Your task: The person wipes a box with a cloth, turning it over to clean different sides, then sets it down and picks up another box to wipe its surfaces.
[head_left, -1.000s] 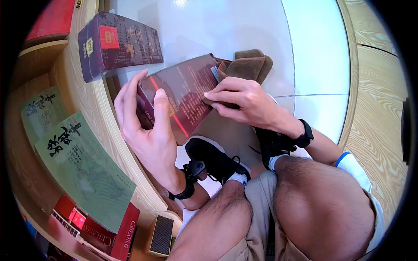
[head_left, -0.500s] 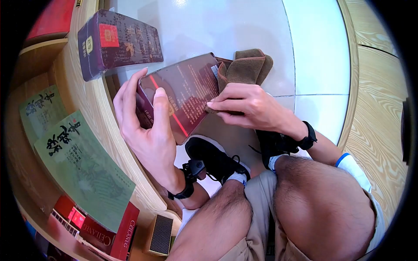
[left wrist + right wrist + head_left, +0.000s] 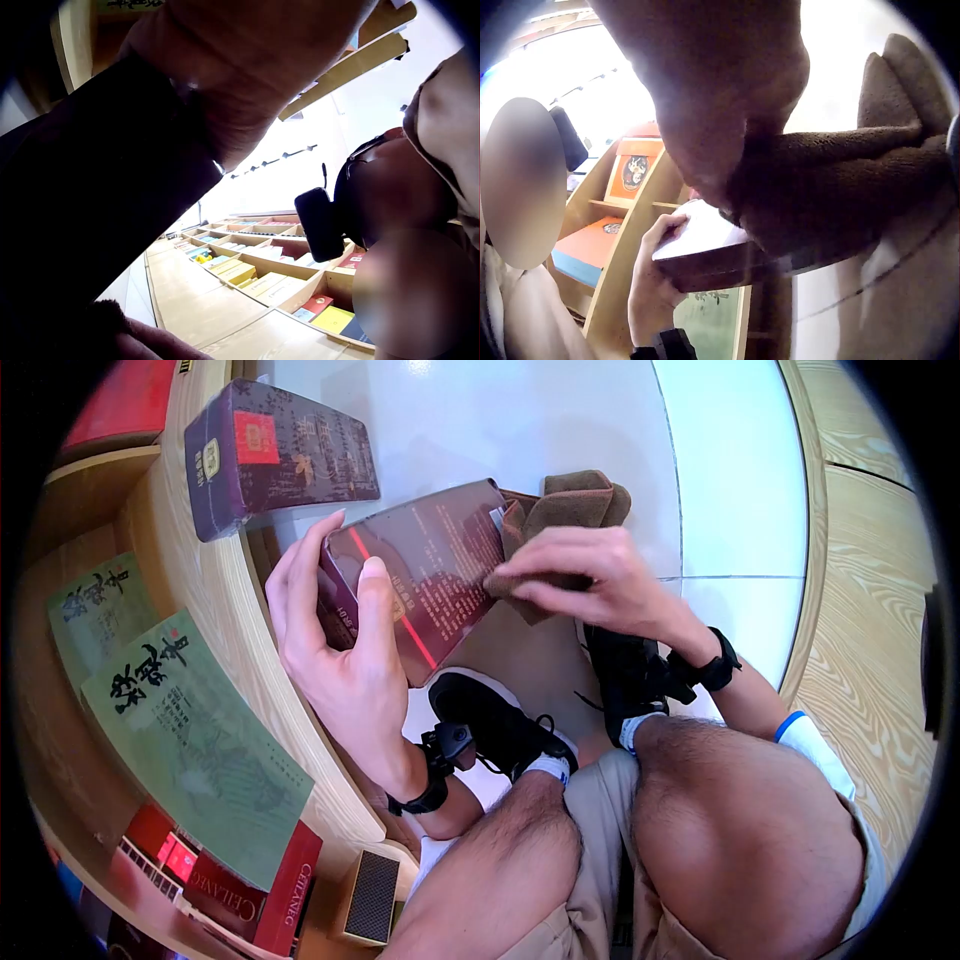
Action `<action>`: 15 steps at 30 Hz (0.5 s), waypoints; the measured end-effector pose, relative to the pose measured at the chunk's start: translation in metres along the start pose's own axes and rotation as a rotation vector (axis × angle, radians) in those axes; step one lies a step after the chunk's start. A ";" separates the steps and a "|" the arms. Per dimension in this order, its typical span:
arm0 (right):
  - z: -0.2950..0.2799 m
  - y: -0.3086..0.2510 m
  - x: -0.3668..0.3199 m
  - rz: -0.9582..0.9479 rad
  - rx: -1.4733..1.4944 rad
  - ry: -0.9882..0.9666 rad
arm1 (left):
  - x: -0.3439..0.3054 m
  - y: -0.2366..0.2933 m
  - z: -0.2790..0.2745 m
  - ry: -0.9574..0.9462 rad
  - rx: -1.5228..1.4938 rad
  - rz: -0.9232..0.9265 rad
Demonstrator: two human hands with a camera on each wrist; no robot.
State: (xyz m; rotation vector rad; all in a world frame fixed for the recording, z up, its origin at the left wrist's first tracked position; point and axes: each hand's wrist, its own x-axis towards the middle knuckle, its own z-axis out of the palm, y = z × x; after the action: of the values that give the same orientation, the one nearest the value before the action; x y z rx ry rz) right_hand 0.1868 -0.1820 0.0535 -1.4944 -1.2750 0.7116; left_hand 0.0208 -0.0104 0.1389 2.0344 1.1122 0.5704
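In the head view my left hand [image 3: 345,670] grips a maroon box [image 3: 430,575] by its left end, with the thumb on its printed face and fingers round the far edge. The box is tilted above the floor and has a red stripe and rows of small print. My right hand [image 3: 600,580] pinches a folded brown cloth [image 3: 575,505] at the box's right edge. From the right wrist, the cloth [image 3: 832,172] bunches under the fingers and overlaps the rim of the box [image 3: 705,271]. Mostly wrist and strap fill the left wrist view; the box is hidden there.
A second maroon box [image 3: 290,455] with a red label stands at the upper left, by the wooden shelf edge [image 3: 260,620]. Green packets [image 3: 195,735] and red boxes [image 3: 290,890] lie in the shelf compartments. Two black shoes [image 3: 480,710] are below the hands on the tiled floor.
My right hand has shifted slightly right and up along the box's edge with the cloth, and more cloth shows beneath its fingers. The left hand keeps its grip and the box has barely moved.
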 end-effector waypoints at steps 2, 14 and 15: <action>-0.005 -0.002 0.007 0.034 -0.031 0.045 | 0.000 0.000 0.000 0.003 0.000 0.016; 0.005 0.013 0.037 -0.112 0.007 0.059 | 0.000 0.002 0.000 -0.008 0.044 0.026; 0.007 0.013 0.038 -0.111 0.008 0.060 | 0.000 0.002 0.000 -0.007 0.034 0.037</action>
State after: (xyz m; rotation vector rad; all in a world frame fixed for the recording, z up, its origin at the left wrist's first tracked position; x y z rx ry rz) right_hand 0.1950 -0.1431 0.0451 -1.4166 -1.2971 0.5945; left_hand 0.0223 -0.0110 0.1404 2.0886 1.0892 0.5654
